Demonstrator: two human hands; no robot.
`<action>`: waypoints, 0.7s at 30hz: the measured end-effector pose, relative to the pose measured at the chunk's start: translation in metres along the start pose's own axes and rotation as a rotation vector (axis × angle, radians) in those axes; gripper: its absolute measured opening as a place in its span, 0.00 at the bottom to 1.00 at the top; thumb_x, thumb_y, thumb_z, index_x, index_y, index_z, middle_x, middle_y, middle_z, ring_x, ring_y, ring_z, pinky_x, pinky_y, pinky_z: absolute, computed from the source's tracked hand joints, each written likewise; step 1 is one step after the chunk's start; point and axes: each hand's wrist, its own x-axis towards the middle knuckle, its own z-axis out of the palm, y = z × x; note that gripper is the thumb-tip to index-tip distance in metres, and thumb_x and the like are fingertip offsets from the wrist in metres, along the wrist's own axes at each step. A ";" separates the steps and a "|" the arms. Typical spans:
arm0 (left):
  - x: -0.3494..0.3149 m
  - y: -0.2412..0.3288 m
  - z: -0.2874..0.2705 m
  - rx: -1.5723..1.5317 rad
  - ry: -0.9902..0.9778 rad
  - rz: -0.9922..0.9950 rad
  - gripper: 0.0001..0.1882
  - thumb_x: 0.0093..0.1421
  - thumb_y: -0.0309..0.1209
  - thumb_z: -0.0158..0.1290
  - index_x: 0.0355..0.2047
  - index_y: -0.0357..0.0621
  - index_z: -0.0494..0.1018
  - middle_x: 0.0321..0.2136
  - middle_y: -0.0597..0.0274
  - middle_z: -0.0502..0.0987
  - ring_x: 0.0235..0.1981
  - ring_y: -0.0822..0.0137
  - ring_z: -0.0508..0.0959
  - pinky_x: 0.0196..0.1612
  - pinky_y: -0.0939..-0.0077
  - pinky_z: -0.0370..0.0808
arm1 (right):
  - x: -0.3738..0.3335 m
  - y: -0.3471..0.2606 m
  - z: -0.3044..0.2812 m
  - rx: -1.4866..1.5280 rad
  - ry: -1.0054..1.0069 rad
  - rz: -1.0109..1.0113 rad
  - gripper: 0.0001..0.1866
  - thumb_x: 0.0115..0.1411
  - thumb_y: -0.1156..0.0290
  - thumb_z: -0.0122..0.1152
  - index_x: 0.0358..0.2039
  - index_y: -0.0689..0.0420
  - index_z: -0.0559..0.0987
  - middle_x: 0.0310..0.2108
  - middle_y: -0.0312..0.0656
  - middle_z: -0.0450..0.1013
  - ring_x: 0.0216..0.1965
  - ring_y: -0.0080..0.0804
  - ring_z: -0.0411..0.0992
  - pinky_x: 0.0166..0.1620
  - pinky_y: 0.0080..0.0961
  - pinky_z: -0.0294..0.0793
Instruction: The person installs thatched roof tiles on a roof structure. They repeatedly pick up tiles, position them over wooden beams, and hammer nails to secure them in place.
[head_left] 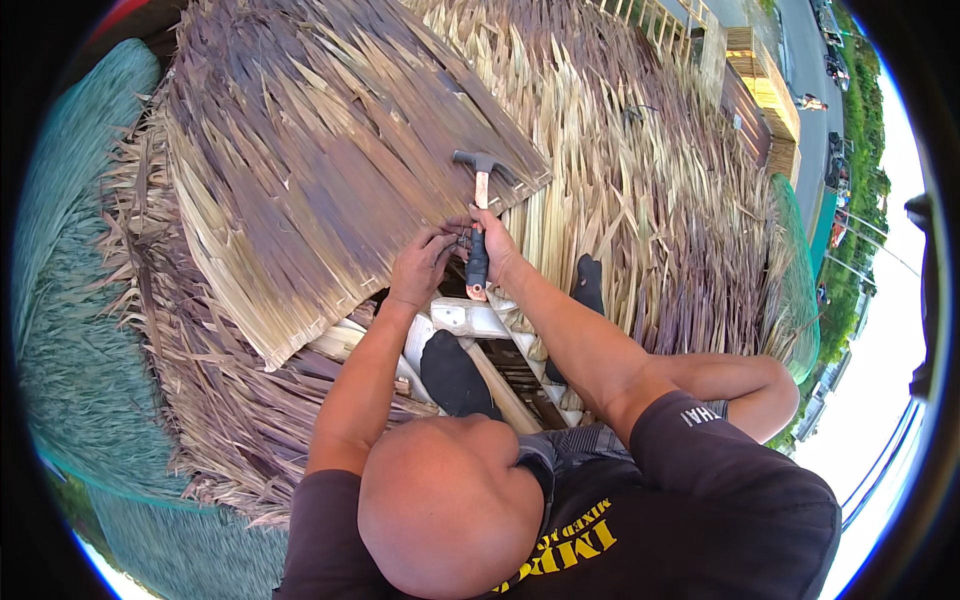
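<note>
A hammer point(478, 262) with a dark metal head, a pale wooden shaft and black wrapping round its grip is in my right hand point(492, 240). Its head points away from me, over the edge of a large panel of dried palm-leaf thatch point(300, 190). Close beside the grip, my left hand point(422, 264) has its fingers pinched together near the right hand's fingertips. Something small and dark shows between them, too small to name. Both hands are above the panel's near stitched edge.
White-wrapped beams point(468, 318) and an opening in the roof frame lie below my hands, with my dark-covered feet beside them. More thatch point(650, 200) slopes off to the right. Green netting point(80, 230) covers bundles at left. A road point(806, 60) lies beyond, upper right.
</note>
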 end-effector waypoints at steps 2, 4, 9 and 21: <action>0.002 0.001 -0.003 0.030 -0.061 -0.029 0.12 0.59 0.25 0.59 0.43 0.44 0.76 0.42 0.54 0.76 0.44 0.48 0.79 0.43 0.60 0.77 | 0.002 -0.003 0.001 -0.024 0.021 0.019 0.23 0.69 0.51 0.49 0.41 0.61 0.79 0.39 0.45 0.80 0.36 0.31 0.79 0.37 0.24 0.78; 0.005 0.004 -0.002 0.076 -0.107 -0.088 0.11 0.60 0.25 0.57 0.43 0.41 0.74 0.43 0.51 0.75 0.45 0.47 0.78 0.44 0.58 0.77 | 0.004 -0.006 0.001 -0.065 0.018 0.028 0.23 0.68 0.52 0.49 0.40 0.61 0.78 0.37 0.46 0.80 0.35 0.31 0.79 0.36 0.25 0.78; 0.007 0.008 0.007 0.091 0.000 -0.132 0.09 0.62 0.25 0.55 0.42 0.38 0.70 0.38 0.45 0.75 0.41 0.42 0.78 0.42 0.55 0.76 | 0.008 -0.007 0.005 -0.127 0.099 0.017 0.24 0.69 0.52 0.48 0.38 0.63 0.77 0.35 0.48 0.79 0.31 0.34 0.78 0.34 0.28 0.79; 0.012 -0.003 0.013 -0.120 0.157 -0.166 0.07 0.58 0.24 0.54 0.37 0.39 0.76 0.30 0.52 0.76 0.32 0.52 0.80 0.37 0.65 0.76 | -0.063 -0.036 -0.023 -0.699 0.092 -0.145 0.16 0.69 0.59 0.58 0.33 0.60 0.72 0.24 0.41 0.73 0.24 0.29 0.72 0.28 0.27 0.72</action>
